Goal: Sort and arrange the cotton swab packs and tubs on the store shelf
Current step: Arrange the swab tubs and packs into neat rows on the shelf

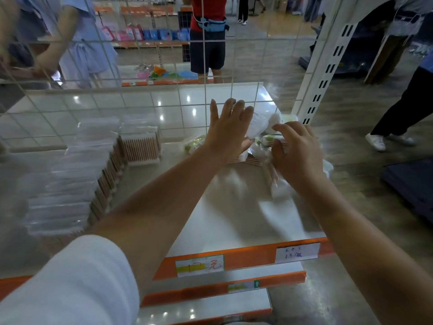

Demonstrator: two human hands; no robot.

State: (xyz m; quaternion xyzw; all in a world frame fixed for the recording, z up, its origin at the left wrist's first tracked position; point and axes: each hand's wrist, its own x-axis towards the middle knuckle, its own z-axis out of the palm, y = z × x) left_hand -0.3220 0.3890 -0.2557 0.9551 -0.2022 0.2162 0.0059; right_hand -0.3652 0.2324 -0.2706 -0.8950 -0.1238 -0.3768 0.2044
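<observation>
On the white shelf (234,212), a heap of loose cotton swab packs (260,127) lies at the back right. My left hand (228,130) is flat with straight fingers, pressed against the left side of the heap. My right hand (296,151) has curled fingers over the heap's right side; whether it grips a pack is hidden. A neat row of clear swab packs with wooden sticks (75,181) runs along the shelf's left, and a separate clear pack (141,146) stands behind it. A green-labelled pack (194,143) lies left of my left hand.
A wire grid panel (164,99) backs the shelf, and a white slotted upright (328,71) stands at its right end. Orange price rails (234,259) edge this shelf and the ones below. People stand beyond the grid and walk on the right.
</observation>
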